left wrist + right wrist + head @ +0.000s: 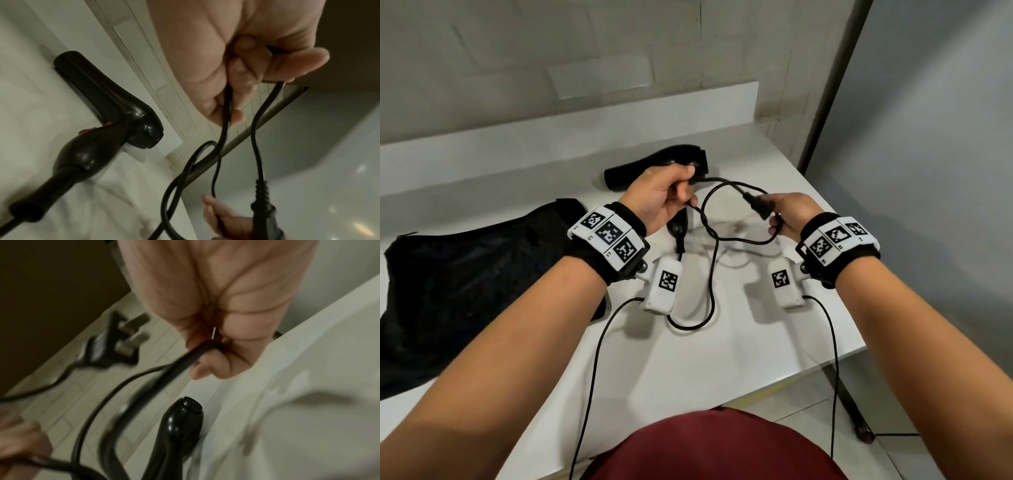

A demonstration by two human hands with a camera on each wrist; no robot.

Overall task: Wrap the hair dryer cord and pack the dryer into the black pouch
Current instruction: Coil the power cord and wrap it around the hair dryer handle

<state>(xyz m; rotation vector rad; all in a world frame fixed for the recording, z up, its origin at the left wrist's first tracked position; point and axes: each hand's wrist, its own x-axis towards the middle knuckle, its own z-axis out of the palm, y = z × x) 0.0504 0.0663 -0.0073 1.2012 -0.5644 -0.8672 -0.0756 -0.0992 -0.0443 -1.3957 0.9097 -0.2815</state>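
Both hands are raised above the white table (774,308), each closed around a section of the black cord (714,260). Left hand (661,198): fingers curled into a loose fist, thumb pressing the cord against the fingers; the left wrist view shows two strands leaving the underside of the fist (246,65) and hanging down. Right hand (791,214): fingers curled, pinching the cord just behind the plug (756,204), whose body sticks out toward the left hand; in the right wrist view the cord exits between the folded fingers (216,350) and the pronged plug (115,340) appears blurred to the left. Between the two hands the cord forms an open loop, crosses itself once, then drops to a slack bend on the table near the person's body. The hair dryer (657,168) lies on the table behind the left hand, nozzle pointing left, handle toward the person, touched by neither hand. The black pouch (465,281) lies flat on the table's left side, under the left forearm, apart from the dryer. Marker bands and white camera units sit on both wrists.
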